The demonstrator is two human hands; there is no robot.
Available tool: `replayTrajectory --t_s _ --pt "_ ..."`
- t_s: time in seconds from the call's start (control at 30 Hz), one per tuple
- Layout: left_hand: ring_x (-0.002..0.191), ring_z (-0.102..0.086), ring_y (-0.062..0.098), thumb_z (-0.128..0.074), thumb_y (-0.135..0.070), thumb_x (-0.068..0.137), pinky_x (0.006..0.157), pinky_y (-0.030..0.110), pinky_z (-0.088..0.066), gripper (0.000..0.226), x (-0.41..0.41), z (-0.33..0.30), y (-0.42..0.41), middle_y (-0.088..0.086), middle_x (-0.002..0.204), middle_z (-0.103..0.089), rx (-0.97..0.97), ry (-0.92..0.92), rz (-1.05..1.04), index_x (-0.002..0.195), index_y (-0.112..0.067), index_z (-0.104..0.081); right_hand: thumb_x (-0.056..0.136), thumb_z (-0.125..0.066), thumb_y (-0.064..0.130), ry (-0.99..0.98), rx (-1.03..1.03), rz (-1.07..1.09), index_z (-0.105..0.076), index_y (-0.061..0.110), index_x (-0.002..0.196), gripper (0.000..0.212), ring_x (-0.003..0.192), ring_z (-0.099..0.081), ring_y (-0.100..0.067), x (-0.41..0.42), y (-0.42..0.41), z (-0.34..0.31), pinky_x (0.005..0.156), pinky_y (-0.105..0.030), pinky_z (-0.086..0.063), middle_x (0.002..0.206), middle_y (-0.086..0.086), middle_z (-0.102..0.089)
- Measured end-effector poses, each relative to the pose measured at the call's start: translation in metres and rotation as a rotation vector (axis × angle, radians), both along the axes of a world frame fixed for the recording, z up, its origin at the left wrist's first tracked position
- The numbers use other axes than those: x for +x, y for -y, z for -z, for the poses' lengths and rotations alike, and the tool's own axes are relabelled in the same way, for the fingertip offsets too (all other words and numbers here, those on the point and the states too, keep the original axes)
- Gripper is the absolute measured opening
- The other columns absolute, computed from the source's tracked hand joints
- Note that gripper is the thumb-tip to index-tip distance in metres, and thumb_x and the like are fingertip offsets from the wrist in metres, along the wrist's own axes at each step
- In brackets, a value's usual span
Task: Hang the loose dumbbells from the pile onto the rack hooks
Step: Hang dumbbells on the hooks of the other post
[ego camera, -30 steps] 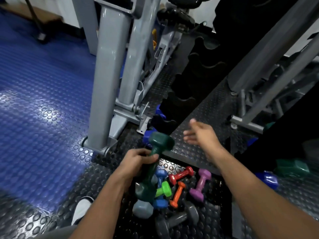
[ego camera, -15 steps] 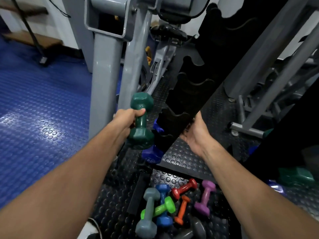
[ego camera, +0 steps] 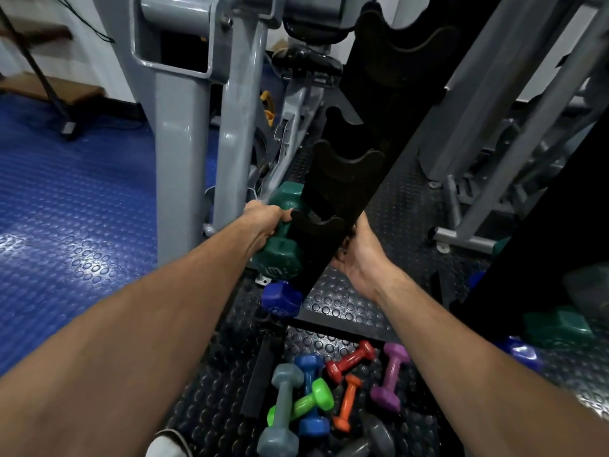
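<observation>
Gripping green dumbbell (ego camera: 280, 255) beside rack (ego camera: 346, 179), blue dumbbell (ego camera: 280, 300) below

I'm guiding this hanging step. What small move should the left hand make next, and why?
Probably ease the dark green hex dumbbell sideways into the black rack hook: the left hand holds it right beside that hook, while the right hand steadies the rack.

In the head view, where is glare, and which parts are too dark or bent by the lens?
Head view: white glare lies on the blue floor at left; the black rack is so dark that its hooks show little detail; the wide lens bends the grey machine posts; the far right edge is soft and murky.
</observation>
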State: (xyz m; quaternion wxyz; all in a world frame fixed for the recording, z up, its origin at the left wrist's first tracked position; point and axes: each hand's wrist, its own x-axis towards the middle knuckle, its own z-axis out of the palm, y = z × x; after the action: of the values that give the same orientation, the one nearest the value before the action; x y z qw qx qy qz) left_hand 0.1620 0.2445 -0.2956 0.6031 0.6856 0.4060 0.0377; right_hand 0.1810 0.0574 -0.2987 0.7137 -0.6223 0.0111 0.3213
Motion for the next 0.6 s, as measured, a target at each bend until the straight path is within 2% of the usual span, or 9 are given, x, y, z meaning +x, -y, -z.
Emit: replayTrajectory --t_s 0.07,0.13,0.2,0.3,0.4,0.5,0.6 --pt "0.044 -0.042 0.015 -0.063 -0.014 0.097 0.031 0.012 -0.029 0.014 -0.003 -0.001 -0.002 0.005 0.062 -0.049 -0.027 0.028 0.001 0.086 -0.007 -0.059 0.1 -0.031 0.072 -0.001 -0.002 0.001 -0.07 0.03 0.122 0.062 0.11 -0.071 -0.016 0.0 0.0 0.0 0.093 -0.037 -0.054 0.108 0.006 -0.079" --pt "0.043 -0.04 0.011 -0.054 -0.023 0.105 0.033 0.015 -0.029 0.029 -0.007 -0.003 -0.003 0.003 0.063 -0.047 -0.127 0.078 0.011 0.079 -0.012 -0.055 0.099 -0.032 0.074 0.001 0.0 0.0 -0.07 0.03 0.124 0.063 0.113 -0.07 -0.016 0.0 0.001 0.0 0.093 -0.036 -0.054 0.112 0.005 -0.078" --pt "0.049 -0.038 0.013 -0.046 -0.033 0.108 0.04 0.02 -0.033 0.038 -0.011 -0.007 -0.004 0.003 0.065 -0.044 -0.21 0.109 0.05 0.075 -0.016 -0.05 0.098 -0.033 0.075 0.001 0.002 -0.002 -0.069 0.031 0.125 0.063 0.115 -0.069 -0.016 -0.001 0.0 0.0 0.096 -0.037 -0.054 0.115 0.005 -0.078" --pt "0.055 -0.046 0.016 -0.041 -0.05 0.107 0.057 0.029 -0.04 0.051 -0.016 -0.013 -0.004 0.004 0.066 -0.051 -0.167 0.085 0.136 0.071 -0.015 -0.052 0.097 -0.035 0.075 0.001 -0.004 0.013 -0.07 0.032 0.121 0.061 0.115 -0.069 -0.016 -0.003 -0.001 0.0 0.1 -0.039 -0.053 0.114 0.006 -0.078" --pt "0.056 -0.042 0.016 -0.032 -0.059 0.106 0.057 0.031 -0.035 0.062 -0.02 -0.013 -0.001 0.003 0.065 -0.052 -0.144 0.055 0.202 0.064 -0.017 -0.049 0.098 -0.036 0.073 -0.013 0.004 0.017 -0.07 0.033 0.12 0.058 0.115 -0.069 -0.014 -0.003 0.0 0.001 0.099 -0.036 -0.053 0.113 0.008 -0.078" --pt "0.073 -0.047 0.023 -0.032 -0.064 0.103 0.065 0.033 -0.038 0.062 -0.02 -0.01 0.0 0.005 0.077 -0.056 -0.129 0.062 0.181 0.071 -0.015 -0.055 0.098 -0.036 0.073 -0.022 0.003 -0.004 -0.069 0.036 0.119 0.054 0.116 -0.068 -0.013 -0.003 0.001 0.002 0.098 -0.035 -0.052 0.113 0.01 -0.077" --pt "0.087 -0.047 0.023 -0.03 -0.067 0.102 0.077 0.037 -0.039 0.058 -0.016 -0.009 0.004 0.005 0.089 -0.055 -0.154 0.078 0.209 0.083 -0.018 -0.055 0.098 -0.036 0.073 -0.031 0.007 -0.014 -0.067 0.038 0.121 0.052 0.117 -0.067 -0.013 -0.001 0.003 0.004 0.099 -0.036 -0.052 0.12 0.01 -0.075"
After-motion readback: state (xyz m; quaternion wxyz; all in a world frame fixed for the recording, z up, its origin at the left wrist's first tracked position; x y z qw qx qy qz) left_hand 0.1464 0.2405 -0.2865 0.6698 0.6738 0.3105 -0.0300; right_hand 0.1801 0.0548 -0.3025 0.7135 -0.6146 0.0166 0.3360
